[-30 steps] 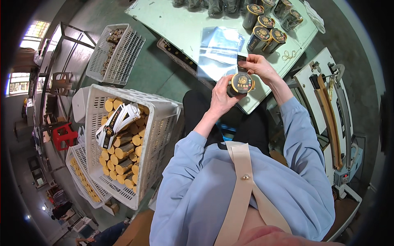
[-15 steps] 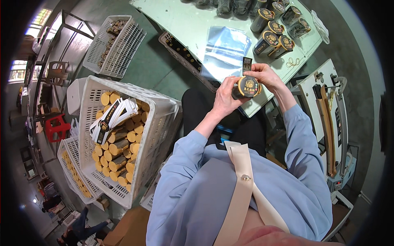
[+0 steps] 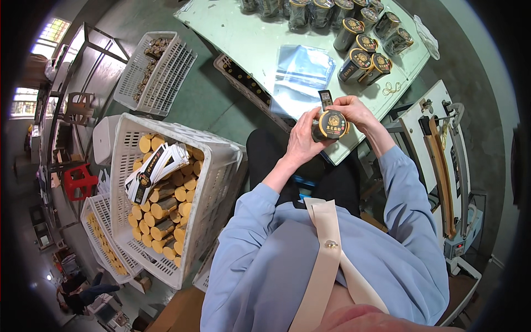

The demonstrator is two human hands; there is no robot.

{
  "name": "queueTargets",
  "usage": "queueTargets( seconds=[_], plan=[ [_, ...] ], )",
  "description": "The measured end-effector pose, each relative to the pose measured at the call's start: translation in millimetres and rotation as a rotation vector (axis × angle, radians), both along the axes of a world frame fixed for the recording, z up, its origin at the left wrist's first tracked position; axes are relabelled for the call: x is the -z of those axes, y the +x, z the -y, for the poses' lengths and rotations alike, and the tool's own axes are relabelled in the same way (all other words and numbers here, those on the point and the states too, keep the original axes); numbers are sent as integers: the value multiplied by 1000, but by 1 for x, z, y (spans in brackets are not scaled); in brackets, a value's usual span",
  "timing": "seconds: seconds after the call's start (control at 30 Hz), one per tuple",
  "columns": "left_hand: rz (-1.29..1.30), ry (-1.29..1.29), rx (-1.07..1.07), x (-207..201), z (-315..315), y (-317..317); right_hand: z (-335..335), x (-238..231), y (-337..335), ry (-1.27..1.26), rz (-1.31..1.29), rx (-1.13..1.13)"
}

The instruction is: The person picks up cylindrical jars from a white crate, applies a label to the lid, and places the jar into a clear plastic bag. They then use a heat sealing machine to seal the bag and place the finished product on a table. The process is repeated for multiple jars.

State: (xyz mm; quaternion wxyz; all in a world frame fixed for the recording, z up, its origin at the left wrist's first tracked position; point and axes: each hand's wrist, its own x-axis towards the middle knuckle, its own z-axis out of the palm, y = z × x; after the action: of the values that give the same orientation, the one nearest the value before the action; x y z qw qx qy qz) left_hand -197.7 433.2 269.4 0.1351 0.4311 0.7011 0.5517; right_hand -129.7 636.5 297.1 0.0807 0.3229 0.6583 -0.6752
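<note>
Above my lap, near the table's corner, my left hand [image 3: 302, 139] is wrapped round the side of a dark jar [image 3: 331, 128] with a round black-and-gold top. A dark label strip [image 3: 325, 98] lies over the jar's top, and its free end sticks up past the far rim. At the jar's far right side my right hand [image 3: 357, 112] is closed, thumb and fingers pinching the strip by the rim. Its exact fingertip contact is partly hidden. Just beyond on the table stand several finished-looking jars [image 3: 357, 62] with the same black-and-gold tops.
Clear plastic bags [image 3: 301, 74] lie on the pale table [image 3: 232, 34], with more bagged jars [image 3: 322, 14] behind. At left, a white crate [image 3: 203, 160] holds yellow-ended cylinders [image 3: 160, 209] and a bundle of label strips [image 3: 157, 169]. A lever machine [image 3: 437, 166] stands at right.
The strip's free end has tipped leftward. My right hand has shifted slightly and curled closer to the jar's rim, while my left hand keeps its grip. The whole view has shifted a little.
</note>
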Motion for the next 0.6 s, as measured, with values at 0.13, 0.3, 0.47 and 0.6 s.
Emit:
queueTargets(
  seconds=[0.13, 0.3, 0.47, 0.6],
  plan=[
    [-43, -8, 29, -4, 0, -3, 2, 4, 3, -6, -17, 36],
    [-91, 19, 43, -6, -1, -4, 7, 1, 4, 25, -46, 62],
    [-83, 16, 24, -6, -3, -2, 14, -1, 5, 107, -123, 124],
    [-88, 10, 18, -6, -3, -2, 17, -4, 4, 150, -113, 145]
  ],
)
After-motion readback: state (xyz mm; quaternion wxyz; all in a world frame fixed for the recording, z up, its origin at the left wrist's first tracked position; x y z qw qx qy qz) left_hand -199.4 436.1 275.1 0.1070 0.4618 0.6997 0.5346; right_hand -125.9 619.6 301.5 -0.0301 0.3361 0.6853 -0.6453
